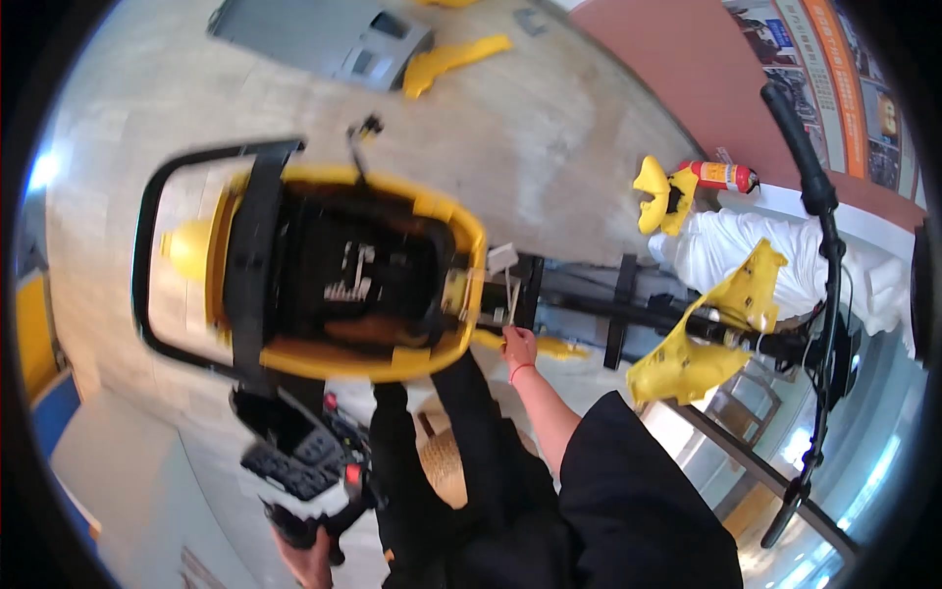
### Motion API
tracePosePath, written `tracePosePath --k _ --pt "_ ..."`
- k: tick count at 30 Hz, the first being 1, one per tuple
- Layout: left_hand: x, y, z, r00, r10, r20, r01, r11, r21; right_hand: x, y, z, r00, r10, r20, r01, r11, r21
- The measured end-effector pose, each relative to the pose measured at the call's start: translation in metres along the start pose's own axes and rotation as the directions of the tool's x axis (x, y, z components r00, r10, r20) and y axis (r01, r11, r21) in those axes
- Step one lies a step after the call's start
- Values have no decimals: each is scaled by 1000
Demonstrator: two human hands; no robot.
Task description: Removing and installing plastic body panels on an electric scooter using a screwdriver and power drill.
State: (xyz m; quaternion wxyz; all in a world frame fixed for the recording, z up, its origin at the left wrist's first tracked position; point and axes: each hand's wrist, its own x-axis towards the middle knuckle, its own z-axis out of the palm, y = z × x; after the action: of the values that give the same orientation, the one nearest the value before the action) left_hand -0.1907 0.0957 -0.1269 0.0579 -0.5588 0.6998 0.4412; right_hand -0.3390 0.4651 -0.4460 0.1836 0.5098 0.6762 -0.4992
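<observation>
My left hand (312, 563), low in the view, is closed round a black cordless drill (339, 518) with a red part. My right hand (519, 348) is stretched out to the front end of a yellow vehicle body shell (480, 265). Its fingers are pinched at the lower end of a thin pale rod (514, 298); the fingertips are small and partly hidden. The shell stands over a black frame (579, 302) and has a dark, open hollow (392, 257) with several small pale pieces inside. A black bar (145, 260) loops round its left end.
Beside my legs lies an open black tool case (312, 454). Handlebars (832, 265) and a yellow front panel (692, 358) stand at the right, near white cloth (736, 245) and a red fire extinguisher (721, 177). A grey panel (314, 39) and yellow piece (451, 63) lie on the far floor.
</observation>
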Motion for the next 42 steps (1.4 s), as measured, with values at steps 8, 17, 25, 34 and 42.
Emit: tracePosePath --k 8,17,25,34,42 --pt "-35 -99 -29 950 -253 182 307 855 -418 -122 16 -32 935 301 185 -302 953 -23" --pt "-31 -188 26 852 -291 435 523 511 -682 -92 88 -41 895 198 399 -171 980 -102" --pt "-18 -192 152 863 74 500 369 585 -722 -67 121 -103 807 -160 569 207 978 -19" --pt "-114 -322 154 792 359 493 301 473 -828 -107 218 -197 795 -358 489 242 927 285" --pt "-195 -377 122 800 270 536 357 504 -787 -138 234 -289 607 -604 516 598 775 204"
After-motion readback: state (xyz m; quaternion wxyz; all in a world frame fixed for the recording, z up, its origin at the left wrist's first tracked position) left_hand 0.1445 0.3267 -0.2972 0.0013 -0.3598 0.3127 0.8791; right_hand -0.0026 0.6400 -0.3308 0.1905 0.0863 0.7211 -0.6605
